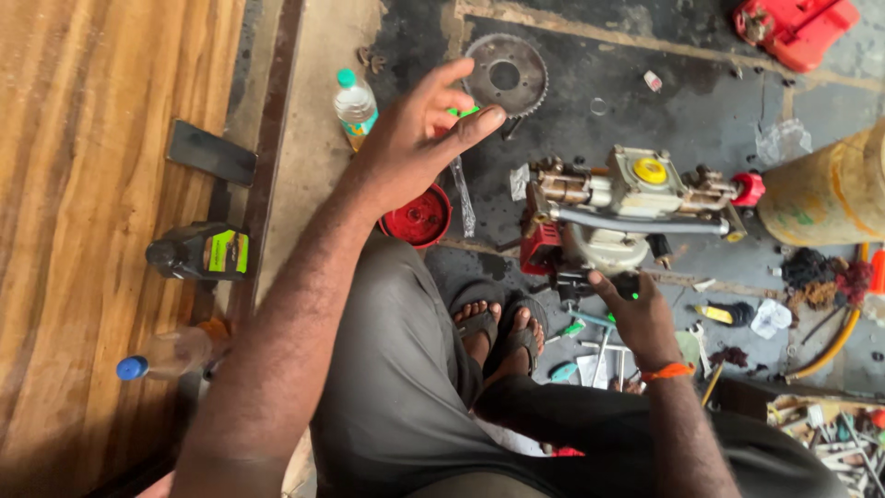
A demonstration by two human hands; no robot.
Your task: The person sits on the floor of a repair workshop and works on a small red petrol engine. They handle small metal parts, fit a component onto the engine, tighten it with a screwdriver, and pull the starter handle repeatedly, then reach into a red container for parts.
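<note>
Your left hand [419, 129] hangs spread above the red round cover [417, 218], left of the pump engine [627, 207], fingers pinching a small green piece [466, 112]. Your right hand [636, 314] grips a dark green-tipped tool [619, 285] just below the engine.

A small green piece [467, 112] sits pinched at raised fingertips. The grey-and-red pump assembly [618, 212], yellow-capped, lies on the dark floor.
</note>
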